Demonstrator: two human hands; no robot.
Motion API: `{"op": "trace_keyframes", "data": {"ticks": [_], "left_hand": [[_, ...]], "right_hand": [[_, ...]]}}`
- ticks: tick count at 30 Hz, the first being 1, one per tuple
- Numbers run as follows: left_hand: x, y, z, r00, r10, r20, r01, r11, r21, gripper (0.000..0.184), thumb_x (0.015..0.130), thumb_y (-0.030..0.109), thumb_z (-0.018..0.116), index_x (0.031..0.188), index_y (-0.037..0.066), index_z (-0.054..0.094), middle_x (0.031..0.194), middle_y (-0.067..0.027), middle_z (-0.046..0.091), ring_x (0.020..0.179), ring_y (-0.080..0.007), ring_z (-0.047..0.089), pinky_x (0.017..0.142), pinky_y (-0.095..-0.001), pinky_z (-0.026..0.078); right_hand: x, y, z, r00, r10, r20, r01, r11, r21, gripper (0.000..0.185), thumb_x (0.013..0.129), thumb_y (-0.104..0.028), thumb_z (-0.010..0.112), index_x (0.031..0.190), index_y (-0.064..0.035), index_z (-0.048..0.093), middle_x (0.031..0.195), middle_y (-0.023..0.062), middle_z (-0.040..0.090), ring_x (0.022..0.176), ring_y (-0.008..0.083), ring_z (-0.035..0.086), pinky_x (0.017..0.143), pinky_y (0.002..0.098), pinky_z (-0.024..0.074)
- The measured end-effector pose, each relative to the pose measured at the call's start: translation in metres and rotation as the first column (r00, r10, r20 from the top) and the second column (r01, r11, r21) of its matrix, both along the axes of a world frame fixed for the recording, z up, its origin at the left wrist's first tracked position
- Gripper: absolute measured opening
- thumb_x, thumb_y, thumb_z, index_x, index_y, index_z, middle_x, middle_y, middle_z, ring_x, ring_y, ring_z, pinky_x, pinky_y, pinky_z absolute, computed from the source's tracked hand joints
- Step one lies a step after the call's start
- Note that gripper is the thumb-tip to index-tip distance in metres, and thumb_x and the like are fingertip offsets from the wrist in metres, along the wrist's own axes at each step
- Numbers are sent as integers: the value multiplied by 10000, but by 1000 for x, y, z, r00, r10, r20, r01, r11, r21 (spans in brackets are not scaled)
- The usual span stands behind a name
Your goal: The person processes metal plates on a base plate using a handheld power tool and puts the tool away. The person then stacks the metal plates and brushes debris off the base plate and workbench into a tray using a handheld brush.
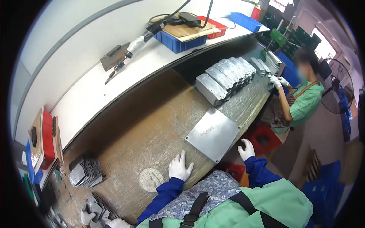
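My left hand (180, 166), in a white glove, rests on the worn bench top with its fingers apart and nothing in it. My right hand (246, 149), gloved too, is held just off the bench's front edge, fingers spread and empty. Between and beyond them lies a flat, shiny metal plate (213, 135) with small holes at its corners. Its lower right edge runs close to my right hand without visible contact. Behind the plate stand several stacks of silvery metal parts (224, 78), packed side by side.
At the lower left, another person's gloved hands (88, 217) handle dark metal pieces (99, 208) near a further stack (86, 171). A co-worker (304, 98) stands at the right. A power screwdriver (121, 64) hangs over the white shelf (89, 97); a blue bin (178, 42) sits behind.
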State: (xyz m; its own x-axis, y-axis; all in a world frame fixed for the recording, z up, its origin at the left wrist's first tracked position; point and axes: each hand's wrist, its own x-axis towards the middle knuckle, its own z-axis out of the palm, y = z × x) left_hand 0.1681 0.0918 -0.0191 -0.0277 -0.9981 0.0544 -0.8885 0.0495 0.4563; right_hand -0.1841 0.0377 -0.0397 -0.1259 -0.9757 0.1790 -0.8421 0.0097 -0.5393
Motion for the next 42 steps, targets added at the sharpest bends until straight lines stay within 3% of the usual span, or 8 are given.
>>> {"op": "trace_keyframes", "data": {"ticks": [8,14,21,28,29,31,34,42], "left_hand": [[-11,-7,8,996,82,26,-82,997,8,636,730,413,619,1257,98,456,1155,-199,528,1035,-352,515,880,-448,411],[-47,-21,18,902,428,-64,-429,903,-11,446,764,241,613,1168,71,534,1043,-196,558,974,-355,530,867,-418,425],[-99,-14,18,532,704,-470,-812,582,-46,287,824,48,552,1103,-17,571,981,-154,596,899,-243,592,803,-322,466],[-151,9,32,272,768,-580,-937,349,23,203,834,11,528,1008,-49,612,921,-146,620,826,-222,618,763,-286,487],[-163,15,37,179,772,-610,-954,287,83,194,834,11,528,995,-51,617,914,-147,623,811,-222,621,755,-285,490],[-182,23,39,190,818,-543,-967,253,42,189,845,40,534,994,-39,619,874,-138,633,771,-206,629,730,-287,494],[-208,32,49,74,827,-557,-974,180,137,190,849,71,543,999,-13,624,871,-136,643,803,-205,631,740,-301,491],[-212,15,27,184,890,-417,-944,278,177,301,844,183,572,1087,5,580,1024,-174,614,963,-285,594,831,-334,460]], "right_hand": [[-51,-75,10,984,176,5,-173,972,-157,394,731,-128,622,1099,-23,532,1115,180,538,1060,340,495,924,392,400],[-72,-182,64,853,499,154,-485,866,-122,394,746,-91,624,1123,-34,526,1077,180,553,981,337,551,857,367,447],[-15,-382,234,604,796,36,-552,451,-701,395,744,14,600,1130,14,521,1024,173,569,876,265,586,776,324,471],[139,-607,276,715,696,-73,-613,573,-544,547,688,-345,637,1119,-24,537,1054,233,575,980,360,562,859,401,444],[159,-615,277,828,512,-229,-558,711,-428,564,646,-372,643,1093,-38,556,1063,225,580,1004,355,558,865,402,443],[179,-622,301,695,640,-328,-662,748,59,655,723,-455,616,1214,-42,484,1098,185,590,963,310,598,819,383,478],[227,-744,226,721,568,-398,-640,765,-68,436,760,-372,602,1114,-118,574,1048,112,625,904,252,605,798,348,472],[177,-747,314,801,579,-153,-597,754,-274,494,791,-429,592,1181,-126,567,1122,148,594,988,225,580,840,313,445]]}}
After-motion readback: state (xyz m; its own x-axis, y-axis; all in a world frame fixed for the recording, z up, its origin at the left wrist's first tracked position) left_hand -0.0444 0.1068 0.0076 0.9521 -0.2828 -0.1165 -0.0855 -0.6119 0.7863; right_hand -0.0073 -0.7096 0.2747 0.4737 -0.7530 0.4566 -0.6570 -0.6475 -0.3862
